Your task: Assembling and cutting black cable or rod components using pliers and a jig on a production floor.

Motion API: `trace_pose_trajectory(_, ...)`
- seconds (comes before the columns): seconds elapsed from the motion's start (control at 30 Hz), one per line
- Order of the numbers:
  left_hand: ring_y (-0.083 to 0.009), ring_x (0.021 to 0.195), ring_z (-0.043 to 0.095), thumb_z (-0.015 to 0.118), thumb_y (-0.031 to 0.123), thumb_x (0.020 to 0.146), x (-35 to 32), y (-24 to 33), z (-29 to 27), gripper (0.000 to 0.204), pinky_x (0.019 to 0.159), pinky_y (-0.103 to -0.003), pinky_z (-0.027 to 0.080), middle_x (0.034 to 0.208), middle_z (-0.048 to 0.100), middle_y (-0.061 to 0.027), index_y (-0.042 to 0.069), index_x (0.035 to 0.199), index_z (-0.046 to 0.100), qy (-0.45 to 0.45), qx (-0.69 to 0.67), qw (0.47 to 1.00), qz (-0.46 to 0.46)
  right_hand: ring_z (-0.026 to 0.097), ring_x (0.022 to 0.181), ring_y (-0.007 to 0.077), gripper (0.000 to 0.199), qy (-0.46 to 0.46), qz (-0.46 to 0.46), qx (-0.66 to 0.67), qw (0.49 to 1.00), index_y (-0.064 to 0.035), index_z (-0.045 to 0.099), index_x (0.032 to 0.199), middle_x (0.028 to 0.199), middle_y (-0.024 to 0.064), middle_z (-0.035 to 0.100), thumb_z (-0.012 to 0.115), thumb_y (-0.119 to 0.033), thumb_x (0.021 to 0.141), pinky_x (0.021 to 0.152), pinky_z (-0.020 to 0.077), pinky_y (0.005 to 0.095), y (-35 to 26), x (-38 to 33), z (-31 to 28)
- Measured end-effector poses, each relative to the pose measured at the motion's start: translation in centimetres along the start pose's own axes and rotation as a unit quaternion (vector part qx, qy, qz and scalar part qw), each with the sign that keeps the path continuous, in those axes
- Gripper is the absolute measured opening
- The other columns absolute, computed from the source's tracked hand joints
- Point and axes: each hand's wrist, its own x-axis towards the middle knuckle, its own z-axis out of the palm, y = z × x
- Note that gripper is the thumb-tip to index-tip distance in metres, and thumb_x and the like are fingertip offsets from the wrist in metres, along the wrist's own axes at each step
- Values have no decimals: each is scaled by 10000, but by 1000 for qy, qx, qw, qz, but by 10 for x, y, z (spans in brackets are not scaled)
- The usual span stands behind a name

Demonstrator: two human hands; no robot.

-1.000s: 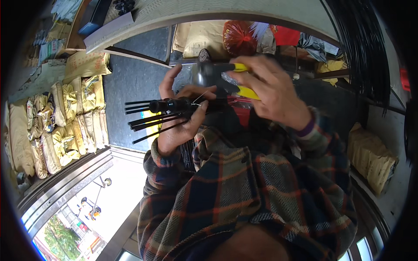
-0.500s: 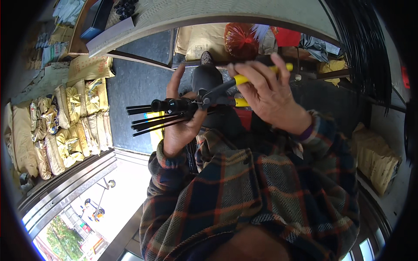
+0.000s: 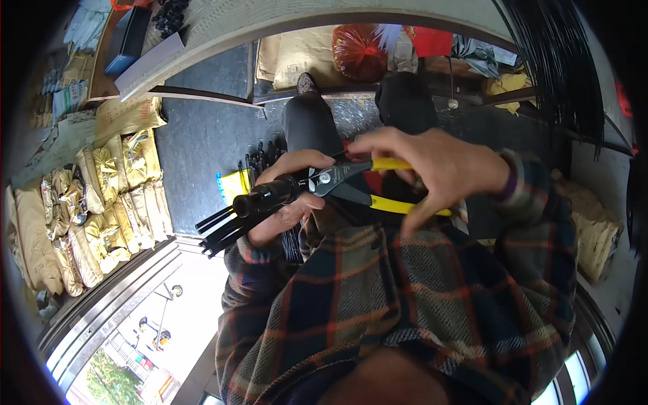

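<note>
My left hand [image 3: 291, 196] is closed around a bundle of thin black rods [image 3: 243, 212] that stick out to the left. My right hand [image 3: 435, 169] grips yellow-handled snips [image 3: 364, 182], handles spread, with the grey jaws at the bundle's right end next to my left thumb. Both hands are above my lap, with my dark-trousered knees [image 3: 351, 111] beyond them. My plaid sleeves fill the lower part of the view.
Several tan filled sacks [image 3: 88, 202] lie stacked at left. A small yellow packet [image 3: 235, 183] and loose black pieces [image 3: 260, 156] lie on the dark floor. A red mesh bag [image 3: 361, 50] and long black strips [image 3: 560, 67] are at the back right.
Both hands have shifted down in the view. The bundle now tilts down to the left, and the snips' jaws have come to its right end.
</note>
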Motion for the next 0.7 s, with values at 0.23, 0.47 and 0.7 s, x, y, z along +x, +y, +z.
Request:
trace_pose_trajectory(0.23,-242,801,566,690,467,687,10,15,-3,680,739,-352,437,878,584,-152,-47,1093,509,-73,-16,997,-26,629,676,232,631,-214,230,575,756,-32,268,1306,906,148,610,605,-254,822,630,526,338,11,-2,-8)
trace_pose_trajectory(0.47,-216,934,552,715,380,705,-1,-2,6,551,830,-305,403,1048,568,-128,-13,1058,559,83,9,996,-29,569,771,214,494,63,1,-177,982,-35,450,1190,1063,145,531,633,-190,758,659,481,324,5,-7,13)
trace_pose_trajectory(0.7,-163,935,496,649,426,776,-6,-3,13,572,838,-283,376,1022,506,-79,-15,1104,490,146,10,988,-50,519,933,241,249,171,-42,-503,846,-35,586,1001,1030,95,502,534,-117,772,819,421,395,-12,12,0)
